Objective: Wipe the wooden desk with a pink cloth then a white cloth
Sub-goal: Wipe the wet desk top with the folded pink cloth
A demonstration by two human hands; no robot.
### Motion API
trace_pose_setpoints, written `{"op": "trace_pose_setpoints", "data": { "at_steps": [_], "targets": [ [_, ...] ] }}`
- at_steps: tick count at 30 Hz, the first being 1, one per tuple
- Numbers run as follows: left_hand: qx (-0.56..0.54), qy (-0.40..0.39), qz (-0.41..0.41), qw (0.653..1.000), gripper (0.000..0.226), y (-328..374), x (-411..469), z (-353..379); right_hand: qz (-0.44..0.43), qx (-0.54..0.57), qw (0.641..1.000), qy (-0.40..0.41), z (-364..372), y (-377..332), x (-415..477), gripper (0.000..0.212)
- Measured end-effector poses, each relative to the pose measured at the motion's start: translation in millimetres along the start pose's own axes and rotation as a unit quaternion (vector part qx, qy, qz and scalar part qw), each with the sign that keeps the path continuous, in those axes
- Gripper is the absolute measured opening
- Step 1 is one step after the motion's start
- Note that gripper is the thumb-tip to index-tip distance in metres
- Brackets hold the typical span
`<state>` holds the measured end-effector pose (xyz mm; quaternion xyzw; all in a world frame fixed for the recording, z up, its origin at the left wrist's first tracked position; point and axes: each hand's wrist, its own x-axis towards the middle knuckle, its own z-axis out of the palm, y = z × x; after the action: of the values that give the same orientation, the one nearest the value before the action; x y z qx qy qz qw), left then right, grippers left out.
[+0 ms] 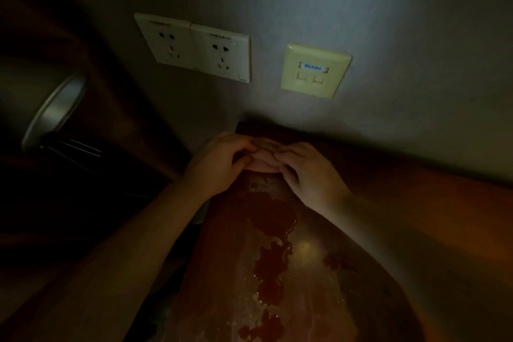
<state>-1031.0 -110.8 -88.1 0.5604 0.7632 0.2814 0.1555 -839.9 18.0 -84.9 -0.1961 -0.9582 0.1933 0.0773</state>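
Where wooden desk (308, 250) meets wall (388, 36): pink cloth (262, 165), pale, bunched
Left hand (219, 166): fingers curled on it
Right hand (308, 175): fingers bent over it

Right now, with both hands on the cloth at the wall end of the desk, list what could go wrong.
1. Puddles lie on the wooden desk on the near side of the left hand and right hand; the bunched pink cloth may push liquid over the left edge rather than soak it up.
2. The wall sockets sit just above; a wet flick could splash them.
3. Dim light could hide streaks.
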Motion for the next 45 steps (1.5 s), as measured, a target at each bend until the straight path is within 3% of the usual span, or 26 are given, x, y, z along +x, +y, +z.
{"op": "trace_pose_setpoints", "data": {
  "at_steps": [3,9,15,20,27,30,34,41,45],
  "targets": [
    [-0.009,0.009,0.013,1.000,0.022,-3.0,0.4,1.2,-0.019,-0.006,1.000,0.003,1.7,4.9,0.3,0.031],
    [0.004,0.013,-0.031,0.999,0.023,-3.0,26.7,-2.3,0.047,0.016,0.999,0.023,6.6,9.9,30.3,0.035],
    [0.008,-0.020,-0.003,1.000,0.027,-3.9,-16.4,-1.6,-0.030,0.019,0.999,0.012,7.0,0.1,-20.7,0.036],
    [0.007,-0.006,-0.034,0.999,0.027,-1.7,6.9,-7.6,0.003,0.014,1.000,0.015,3.6,8.9,16.4,0.032],
    [0.042,-0.039,0.038,0.998,0.029,3.3,-39.9,-4.9,-0.063,0.026,0.998,0.004,7.8,-6.1,-33.7,0.035],
    [0.029,-0.012,0.035,0.999,0.029,-1.4,-34.1,-3.0,-0.073,0.011,0.997,0.010,8.4,-2.3,-21.9,0.031],
    [0.034,0.006,-0.013,0.999,0.028,-3.8,-12.6,-3.6,-0.012,0.014,0.999,0.034,9.0,1.1,2.6,0.028],
    [0.023,0.015,0.031,0.999,0.028,4.4,-64.6,1.0,-0.089,0.027,0.995,0.020,20.5,-16.6,-47.2,0.036],
    [0.001,0.043,-0.024,0.999,0.028,-0.3,-41.9,-3.3,-0.043,0.035,0.998,0.031,13.8,-11.3,-12.3,0.033]
  ]
}}
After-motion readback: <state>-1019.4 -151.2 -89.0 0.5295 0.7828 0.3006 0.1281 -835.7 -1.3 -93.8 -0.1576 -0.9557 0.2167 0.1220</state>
